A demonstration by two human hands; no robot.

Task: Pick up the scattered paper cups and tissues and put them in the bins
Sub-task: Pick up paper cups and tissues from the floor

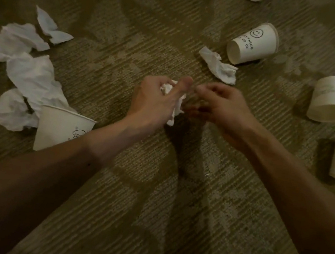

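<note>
White crumpled tissue wad (pixel 177 107) gripped in my left hand (pixel 151 102). Right hand (pixel 220 107) just beside it, fingers curled, blurred; cannot tell its hold.

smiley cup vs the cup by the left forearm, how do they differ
The smiley cup lies on its side with its open mouth showing; the doodle cup shows only outer wall and rim. The smiley cup bears a face and lettering; the doodle cup a small drawing. The smiley cup is in full view; the left forearm hides part of the doodle cup. Both are white paper cups on the carpet.
</note>
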